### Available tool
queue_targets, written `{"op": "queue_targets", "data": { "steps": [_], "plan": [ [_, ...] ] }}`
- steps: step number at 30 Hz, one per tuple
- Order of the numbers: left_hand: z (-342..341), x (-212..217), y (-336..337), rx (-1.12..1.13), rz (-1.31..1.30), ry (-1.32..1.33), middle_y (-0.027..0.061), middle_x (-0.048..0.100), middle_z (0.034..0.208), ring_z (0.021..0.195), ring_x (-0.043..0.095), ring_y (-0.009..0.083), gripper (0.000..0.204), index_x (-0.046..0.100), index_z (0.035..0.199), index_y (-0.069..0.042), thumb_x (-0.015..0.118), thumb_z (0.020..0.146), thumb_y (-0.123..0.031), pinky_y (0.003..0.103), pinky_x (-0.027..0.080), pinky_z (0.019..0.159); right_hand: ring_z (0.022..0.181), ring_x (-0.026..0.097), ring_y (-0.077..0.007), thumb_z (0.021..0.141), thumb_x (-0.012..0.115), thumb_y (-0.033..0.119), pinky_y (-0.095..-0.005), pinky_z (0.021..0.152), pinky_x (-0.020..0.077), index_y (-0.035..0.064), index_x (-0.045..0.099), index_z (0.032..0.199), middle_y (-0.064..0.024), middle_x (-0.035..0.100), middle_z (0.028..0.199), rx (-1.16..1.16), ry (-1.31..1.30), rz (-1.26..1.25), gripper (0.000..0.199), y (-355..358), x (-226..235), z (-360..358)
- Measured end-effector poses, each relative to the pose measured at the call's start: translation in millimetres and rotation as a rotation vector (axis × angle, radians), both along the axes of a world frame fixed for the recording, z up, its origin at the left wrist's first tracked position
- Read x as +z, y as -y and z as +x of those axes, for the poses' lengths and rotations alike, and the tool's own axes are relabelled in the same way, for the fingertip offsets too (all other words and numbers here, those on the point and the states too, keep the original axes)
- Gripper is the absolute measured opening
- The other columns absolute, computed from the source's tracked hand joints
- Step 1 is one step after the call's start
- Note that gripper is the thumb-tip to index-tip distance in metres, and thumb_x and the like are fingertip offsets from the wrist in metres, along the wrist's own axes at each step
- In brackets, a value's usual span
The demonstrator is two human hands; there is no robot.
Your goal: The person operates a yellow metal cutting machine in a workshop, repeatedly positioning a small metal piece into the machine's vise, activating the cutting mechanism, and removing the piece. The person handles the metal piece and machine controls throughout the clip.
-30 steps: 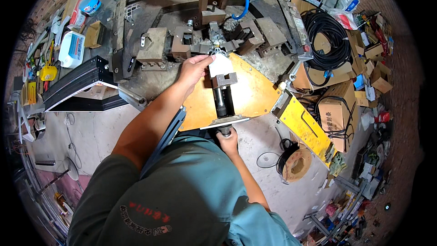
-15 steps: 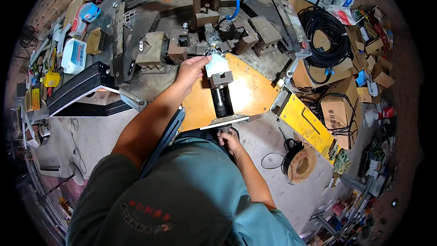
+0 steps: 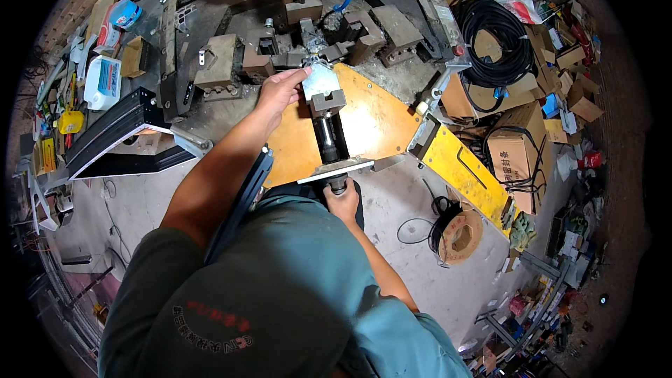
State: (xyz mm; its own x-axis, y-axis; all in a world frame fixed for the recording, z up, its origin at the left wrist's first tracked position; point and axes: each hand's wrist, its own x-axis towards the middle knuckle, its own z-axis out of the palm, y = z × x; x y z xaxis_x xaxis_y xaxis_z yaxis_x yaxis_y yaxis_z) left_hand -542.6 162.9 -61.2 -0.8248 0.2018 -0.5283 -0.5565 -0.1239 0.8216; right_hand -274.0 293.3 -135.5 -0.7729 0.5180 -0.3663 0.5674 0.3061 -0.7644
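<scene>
At the far end of the orange-brown work board (image 3: 371, 115), my left hand (image 3: 278, 92) pinches the left edge of a small silver metal plate (image 3: 321, 81). This plate lies against a grey clamp block (image 3: 327, 102). Below the block, a shiny dark cylinder (image 3: 325, 136) runs toward me through a slot in the board. At the near edge, by a metal end plate (image 3: 336, 170), my right hand (image 3: 343, 203) is closed around a dark round handle (image 3: 337, 183). Beneath my left forearm a dark metal profile (image 3: 245, 203) leans beside my body.
Steel blocks (image 3: 220, 63) stand on the bench behind the board. A yellow arm (image 3: 465, 178) extends right, near a coil of black hose (image 3: 492, 45) and cardboard boxes (image 3: 514, 157). A black angled frame (image 3: 119, 129) and a white bottle (image 3: 103, 82) are left. A cable spool (image 3: 458, 236) sits low right.
My right hand has closed more fully around the handle. My left hand stays at the metal plate. The whole view has shifted slightly, so the bench sits higher and further left.
</scene>
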Motion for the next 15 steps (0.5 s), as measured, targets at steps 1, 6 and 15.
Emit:
{"op": "queue_targets", "data": {
  "steps": [1,6,15],
  "plan": [
    [0,0,0,0.002,0.008,0.002,0.0017,0.07,0.095,0.087,0.062,0.0103,0.04,0.072,0.111,-0.008,0.078,0.084,-0.036,0.026,0.045,0.085,0.069,0.066,-0.0256,0.075,0.072,0.019,-0.0363,0.071,0.0523,-0.0012,0.061,0.094,-0.0144,0.068,0.077,0.013,-0.033,0.01,0.03,0,-6,1],
    [-1,1,-1,-0.004,0.052,0.011,0.0025,0.071,0.097,0.087,0.063,0.0101,0.038,0.072,0.109,-0.007,0.078,0.084,-0.035,0.025,0.046,0.085,0.052,0.048,-0.0146,0.079,0.066,0.006,-0.0292,0.052,0.039,0.0015,0.059,0.088,-0.0049,0.056,0.064,-0.063,0.052,-1.126,0.012,-31,-33,4],
    [1,3,1,0.004,0.042,0.014,0.0026,0.07,0.097,0.089,0.063,0.0095,0.041,0.071,0.111,-0.005,0.079,0.084,-0.035,0.025,0.045,0.089,0.066,0.063,-0.0252,0.073,0.074,0.018,-0.0393,0.069,0.0523,-0.0005,0.062,0.091,-0.013,0.067,0.075,0.042,-0.079,0.038,0.028,-3,-18,2]
  ]
}}
